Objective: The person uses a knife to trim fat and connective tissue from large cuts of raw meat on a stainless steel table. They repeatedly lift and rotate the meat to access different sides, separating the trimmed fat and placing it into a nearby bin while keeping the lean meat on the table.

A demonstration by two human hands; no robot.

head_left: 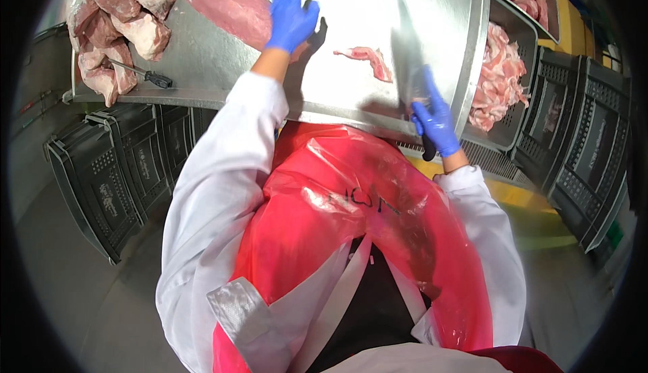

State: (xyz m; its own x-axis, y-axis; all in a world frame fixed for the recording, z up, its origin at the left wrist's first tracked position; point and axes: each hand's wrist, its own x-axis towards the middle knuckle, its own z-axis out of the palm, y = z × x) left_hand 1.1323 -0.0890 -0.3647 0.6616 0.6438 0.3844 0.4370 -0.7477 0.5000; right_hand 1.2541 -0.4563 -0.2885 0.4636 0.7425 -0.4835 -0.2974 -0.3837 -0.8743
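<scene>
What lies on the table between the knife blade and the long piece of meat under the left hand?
Only the left hand itself and a small pink meat strip lie there. The strip sits on the steel table just left of the knife, which the right hand holds. The long meat is otherwise unblocked.

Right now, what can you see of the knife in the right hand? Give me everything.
The knife has a broad, grey metal blade, cleaver-like, and a dark handle whose butt pokes out below the fist. The right hand, in a blue glove, grips the handle. The blade points away from the person over the steel table, just right of a thin strip of raw meat. Whether the edge touches the surface cannot be told.
</scene>
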